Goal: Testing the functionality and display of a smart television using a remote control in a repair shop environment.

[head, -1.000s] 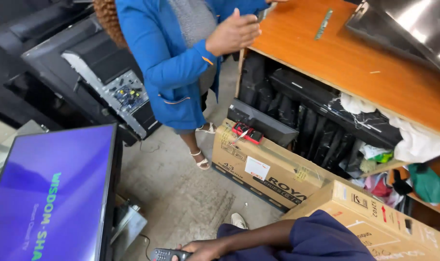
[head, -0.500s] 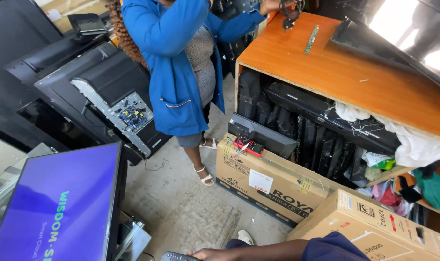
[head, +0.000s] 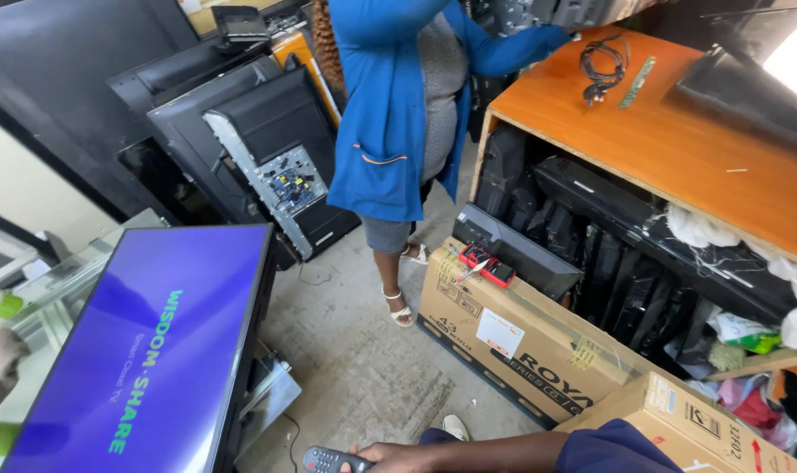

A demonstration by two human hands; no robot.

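Note:
My right hand (head: 397,455) reaches in from the bottom edge on a dark blue sleeve and grips a black remote control (head: 327,459), held low over the concrete floor. The remote points left toward a flat television (head: 144,350) whose screen glows purple-blue with light lettering. My left hand is out of sight. A person in a blue jacket (head: 390,105) stands ahead with one arm stretched to the orange wooden table (head: 679,149).
A black coiled cable (head: 602,66) lies on the table. Under it sit dark screens and rags. Cardboard boxes (head: 521,342) stand at right, a small red tool (head: 486,263) on one. Opened television backs (head: 267,166) lean at the rear left.
The view has swung up and left, showing more of the lit screen. The person in blue has moved an arm to the table's far end. My right hand still holds the remote.

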